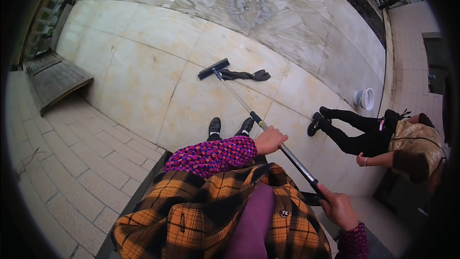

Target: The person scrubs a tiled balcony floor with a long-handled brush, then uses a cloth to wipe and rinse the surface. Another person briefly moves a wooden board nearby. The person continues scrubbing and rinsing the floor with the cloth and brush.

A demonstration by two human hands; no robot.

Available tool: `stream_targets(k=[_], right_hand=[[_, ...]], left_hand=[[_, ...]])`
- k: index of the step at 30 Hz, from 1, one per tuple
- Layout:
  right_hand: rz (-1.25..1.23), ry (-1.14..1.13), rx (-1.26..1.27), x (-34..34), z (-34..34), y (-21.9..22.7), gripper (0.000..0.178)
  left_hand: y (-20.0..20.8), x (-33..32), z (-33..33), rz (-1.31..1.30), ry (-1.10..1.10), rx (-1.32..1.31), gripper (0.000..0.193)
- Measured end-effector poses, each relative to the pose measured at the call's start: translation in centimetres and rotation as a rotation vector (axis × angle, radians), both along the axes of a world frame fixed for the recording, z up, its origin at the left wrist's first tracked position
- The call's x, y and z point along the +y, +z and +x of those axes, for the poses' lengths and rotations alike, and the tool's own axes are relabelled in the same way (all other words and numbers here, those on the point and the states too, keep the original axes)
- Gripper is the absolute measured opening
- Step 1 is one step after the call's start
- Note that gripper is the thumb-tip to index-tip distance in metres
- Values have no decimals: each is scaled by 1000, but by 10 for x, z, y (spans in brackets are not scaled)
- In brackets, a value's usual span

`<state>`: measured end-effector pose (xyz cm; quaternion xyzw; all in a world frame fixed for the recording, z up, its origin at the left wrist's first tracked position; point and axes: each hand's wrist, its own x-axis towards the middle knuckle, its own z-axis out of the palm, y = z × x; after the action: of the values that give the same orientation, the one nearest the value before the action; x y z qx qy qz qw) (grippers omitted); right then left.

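A long-handled floor brush (214,68) slants across the middle of the view; its dark bar-shaped head rests on the pale tiles, and whether bristles or a rubber blade sit under it I cannot make out. My left hand (270,140) is closed around the middle of its metal pole. Further down, at the black end of the pole, my right hand (339,209) grips it. A twisted dark cloth (247,75) lies on the floor right beside the head, apparently touching it. My shoes (215,125) stand on the tiles close to the pole.
Another person (383,136) in dark trousers stands at the right, near a white bucket (366,99). Streaky grey dirt (297,29) covers the far tiles, with a foamy patch (250,4). A dark wooden board (56,80) stands at the left, above brick-patterned paving (81,148).
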<state>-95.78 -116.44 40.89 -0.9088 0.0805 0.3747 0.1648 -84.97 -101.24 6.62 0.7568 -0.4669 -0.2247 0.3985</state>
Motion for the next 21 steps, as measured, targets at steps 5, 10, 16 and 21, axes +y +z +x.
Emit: stream_targets(k=[5,10,16,21], right_hand=[[3,94,-12,1,-20,-77,60],[73,192,-180,-38,-7,-145,55],[-43,325,-249,-145,-52,-110,51],[-131,350,-129,-217,-93,-49,59]], left_hand=[[-43,36,5,94,103,-91,11],[-73,35,23,237,240,-184,8],[-49,-68,-34,98,330,-240,11],[-24,-174,-78,-5,179,-116,11]])
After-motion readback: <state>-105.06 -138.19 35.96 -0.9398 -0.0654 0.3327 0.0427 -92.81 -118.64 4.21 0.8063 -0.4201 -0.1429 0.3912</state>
